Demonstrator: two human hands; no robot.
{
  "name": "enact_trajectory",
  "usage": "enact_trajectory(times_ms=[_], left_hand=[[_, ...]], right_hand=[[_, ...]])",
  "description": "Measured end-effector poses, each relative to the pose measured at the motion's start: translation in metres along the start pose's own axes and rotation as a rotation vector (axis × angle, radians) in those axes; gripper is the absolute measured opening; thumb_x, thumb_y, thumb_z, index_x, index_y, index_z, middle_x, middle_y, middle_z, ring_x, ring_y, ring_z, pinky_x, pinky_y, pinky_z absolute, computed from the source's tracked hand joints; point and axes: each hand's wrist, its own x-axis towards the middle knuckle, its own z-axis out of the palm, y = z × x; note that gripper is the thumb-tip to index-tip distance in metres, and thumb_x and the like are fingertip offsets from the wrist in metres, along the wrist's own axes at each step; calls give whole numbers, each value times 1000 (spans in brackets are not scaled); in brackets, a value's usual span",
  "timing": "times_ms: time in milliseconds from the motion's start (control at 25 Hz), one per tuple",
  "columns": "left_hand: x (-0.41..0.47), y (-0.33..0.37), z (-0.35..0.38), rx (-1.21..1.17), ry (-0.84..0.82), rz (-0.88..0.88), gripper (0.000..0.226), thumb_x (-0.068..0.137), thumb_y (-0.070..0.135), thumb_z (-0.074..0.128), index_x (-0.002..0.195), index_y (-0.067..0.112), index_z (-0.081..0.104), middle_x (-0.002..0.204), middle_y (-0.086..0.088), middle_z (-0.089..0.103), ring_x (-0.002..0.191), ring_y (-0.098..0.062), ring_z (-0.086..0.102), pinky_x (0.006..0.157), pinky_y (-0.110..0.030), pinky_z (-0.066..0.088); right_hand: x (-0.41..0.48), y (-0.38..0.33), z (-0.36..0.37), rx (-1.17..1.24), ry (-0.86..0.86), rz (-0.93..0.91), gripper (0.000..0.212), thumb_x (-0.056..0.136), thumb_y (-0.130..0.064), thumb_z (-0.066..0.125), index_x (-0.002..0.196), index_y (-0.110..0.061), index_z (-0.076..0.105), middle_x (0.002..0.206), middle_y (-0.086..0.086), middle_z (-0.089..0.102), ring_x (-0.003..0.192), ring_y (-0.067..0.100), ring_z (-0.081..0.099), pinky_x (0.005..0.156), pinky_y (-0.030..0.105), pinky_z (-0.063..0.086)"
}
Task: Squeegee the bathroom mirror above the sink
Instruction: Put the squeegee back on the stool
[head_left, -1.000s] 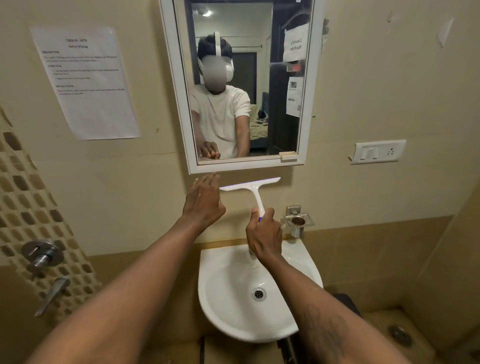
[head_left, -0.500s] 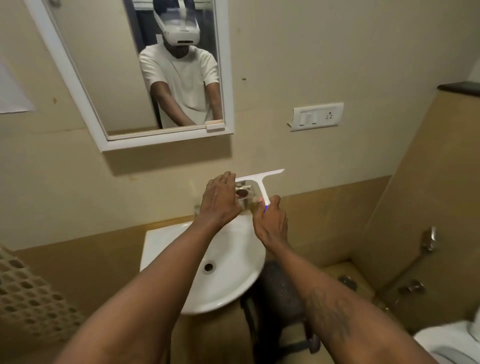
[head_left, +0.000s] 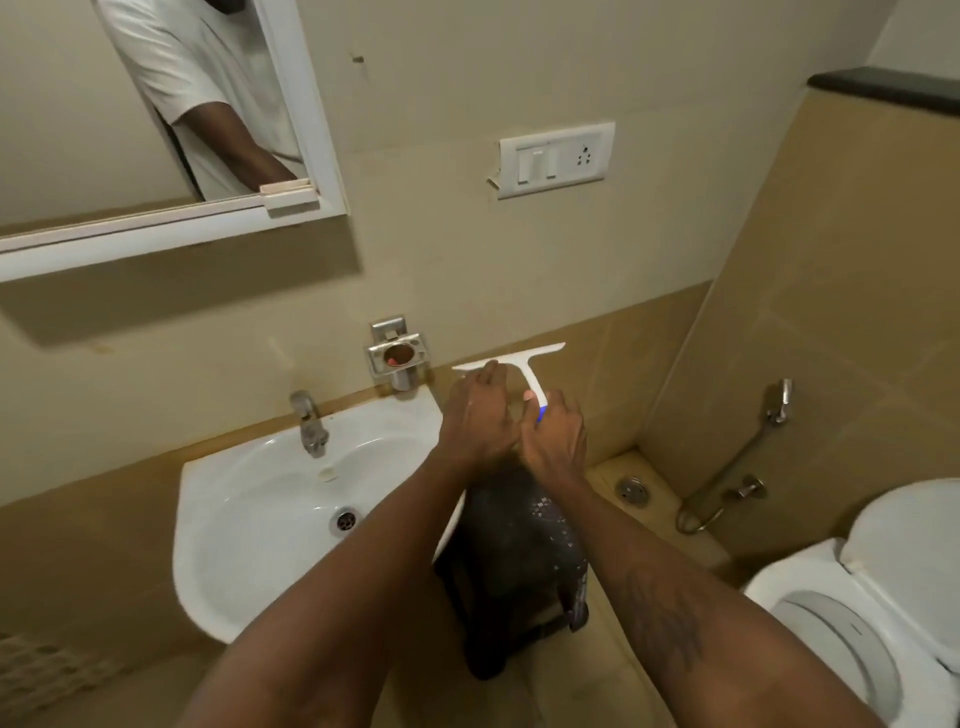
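Observation:
My right hand (head_left: 553, 441) grips the handle of a white squeegee (head_left: 524, 364), blade up, to the right of the sink (head_left: 249, 525) and well below the mirror (head_left: 156, 130). The fingers of my left hand (head_left: 478, 415) reach up to the left half of the blade and touch it. The white-framed mirror sits at the upper left and reflects a person in a white shirt. Only its lower right part is in view.
A tap (head_left: 309, 423) stands at the sink's back edge, with a metal holder (head_left: 397, 356) on the wall above. A dark stool (head_left: 519, 561) is below my hands. A switch plate (head_left: 556, 158), a hose sprayer (head_left: 774, 405) and a toilet (head_left: 872, 597) are at the right.
My head has turned right and down, so the mirror slid to the upper left. Both hands carried the squeegee down and right, past the sink's edge. My left hand stays at the blade.

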Motion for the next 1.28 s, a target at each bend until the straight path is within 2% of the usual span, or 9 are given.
enact_trajectory(times_ms=[120, 280, 400, 520, 600, 800, 1000, 1160, 1280], left_hand=[[10, 1, 42, -65, -58, 4, 54, 98, 49, 50, 139, 13, 52, 141, -7, 58, 128, -28, 55, 109, -40, 42], [18, -7, 105, -117, -205, -69, 64, 95, 46, 58, 147, 11, 45, 147, -12, 51, 134, -31, 50, 111, -41, 43], [15, -22, 162, -147, -285, -139, 68, 98, 36, 55, 155, 9, 33, 159, -14, 38, 146, -30, 39, 120, -38, 32], [9, -43, 227, -177, -360, -239, 72, 101, 40, 52, 159, 9, 23, 166, -12, 26, 154, -26, 25, 126, -36, 19], [9, -62, 267, -176, -372, -266, 73, 101, 40, 53, 159, 6, 23, 165, -13, 27, 154, -26, 25, 126, -37, 17], [17, -115, 341, -67, -410, -376, 71, 91, 19, 59, 154, 2, 32, 159, -20, 36, 146, -33, 37, 121, -41, 31], [3, -142, 389, -64, -434, -401, 72, 89, 23, 61, 154, 6, 34, 153, -17, 46, 138, -31, 49, 115, -43, 42], [1, -151, 405, -69, -432, -406, 71, 90, 25, 61, 152, 4, 35, 150, -18, 47, 135, -33, 51, 116, -41, 41], [0, -156, 410, -61, -425, -401, 63, 90, 24, 61, 146, 5, 41, 142, -17, 53, 126, -32, 56, 111, -38, 44]], right_hand=[[7, 33, 12, -51, 22, 50, 38, 108, -35, 46, 117, -3, 64, 110, 17, 63, 96, 34, 63, 84, 42, 50], [7, 92, 36, -90, -36, 163, 33, 107, -31, 48, 110, -2, 63, 107, 18, 63, 96, 35, 62, 83, 45, 50], [9, 143, 62, -120, -123, 205, 34, 107, -33, 48, 111, -2, 63, 104, 16, 63, 94, 33, 63, 80, 41, 49], [15, 195, 103, -151, -223, 227, 35, 108, -36, 47, 112, -4, 60, 106, 14, 62, 93, 30, 62, 74, 33, 41], [14, 224, 135, -161, -269, 206, 36, 108, -36, 48, 112, -3, 60, 106, 15, 63, 93, 31, 63, 72, 33, 42], [8, 279, 209, -126, -301, 200, 44, 107, -29, 54, 129, 9, 60, 115, 26, 68, 106, 40, 65, 89, 39, 49], [-1, 325, 258, -139, -369, 236, 43, 109, -38, 45, 119, 1, 63, 107, 18, 67, 98, 32, 65, 79, 30, 42], [-4, 339, 279, -169, -364, 215, 43, 109, -38, 46, 116, 0, 63, 106, 19, 67, 97, 33, 65, 78, 32, 40], [-7, 345, 286, -204, -366, 193, 44, 108, -41, 47, 112, -1, 65, 105, 18, 68, 97, 33, 65, 85, 37, 47]])
